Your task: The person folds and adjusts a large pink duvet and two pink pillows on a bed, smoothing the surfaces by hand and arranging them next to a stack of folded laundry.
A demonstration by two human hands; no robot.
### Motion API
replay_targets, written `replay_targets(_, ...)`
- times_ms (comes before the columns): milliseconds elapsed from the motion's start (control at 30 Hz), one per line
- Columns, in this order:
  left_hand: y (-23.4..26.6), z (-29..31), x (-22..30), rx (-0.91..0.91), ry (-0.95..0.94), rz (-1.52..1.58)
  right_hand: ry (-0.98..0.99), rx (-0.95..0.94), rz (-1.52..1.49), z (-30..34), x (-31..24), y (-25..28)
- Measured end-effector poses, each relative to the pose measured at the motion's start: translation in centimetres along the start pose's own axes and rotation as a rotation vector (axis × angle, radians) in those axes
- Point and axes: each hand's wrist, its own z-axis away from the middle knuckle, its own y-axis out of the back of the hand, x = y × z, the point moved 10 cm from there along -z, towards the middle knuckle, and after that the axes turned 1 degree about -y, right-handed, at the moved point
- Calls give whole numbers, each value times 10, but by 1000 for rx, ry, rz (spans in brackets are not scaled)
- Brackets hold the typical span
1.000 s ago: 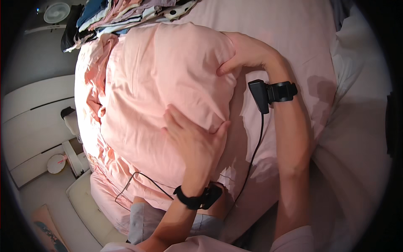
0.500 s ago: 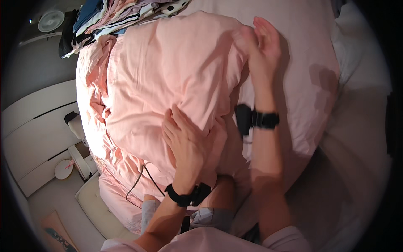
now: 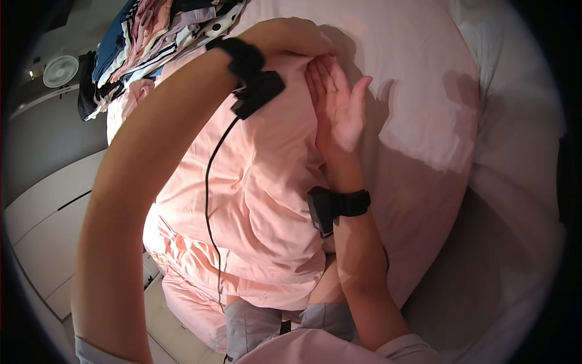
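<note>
A large pink quilt (image 3: 267,176), folded into a thick, wrinkled bundle, lies in front of me on the bed. My left arm stretches far forward along its left side and bends over the top. At the bundle's far edge, my left hand (image 3: 294,36) lies with fingers extended to the right, partly seen edge-on. Along the right edge, my right hand (image 3: 339,109) is open, palm turned up, its fingers against the cloth and its thumb apart. The two hands' fingertips come close together at the far right corner. Neither hand visibly grips the cloth.
Several clothes (image 3: 157,36) are heaped at the far left. Pink bedding (image 3: 424,121) extends to the right, with whitish fabric (image 3: 515,133) beyond. Black devices are strapped to both wrists; a black cable (image 3: 208,200) hangs from the left one across the quilt. White drawers (image 3: 54,224) stand at left.
My left hand has moved from the quilt's near middle up to its far edge. My right hand has come down and slightly left along the right edge.
</note>
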Motion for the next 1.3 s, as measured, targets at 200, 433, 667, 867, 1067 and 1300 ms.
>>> replay_targets(200,-38,-32,-29,-269,-13,-333,-308,-8,-102,60,43,6)
replay_targets(433,-45,-36,-37,-133,-160,-566,-734,546,99,243,90,65)
replay_targets(667,-3,-2,13,4,-172,-882,-443,61,116,120,10,26)
replay_targets(867,-36,-41,-7,-42,83,-428,-390,12,-112,30,11,18)
replay_targets(1067,-35,-30,-12,-234,-241,-894,-730,307,291,225,88,79)
replay_targets(1300,-4,17,6,108,-26,-836,-948,121,497,348,89,67)
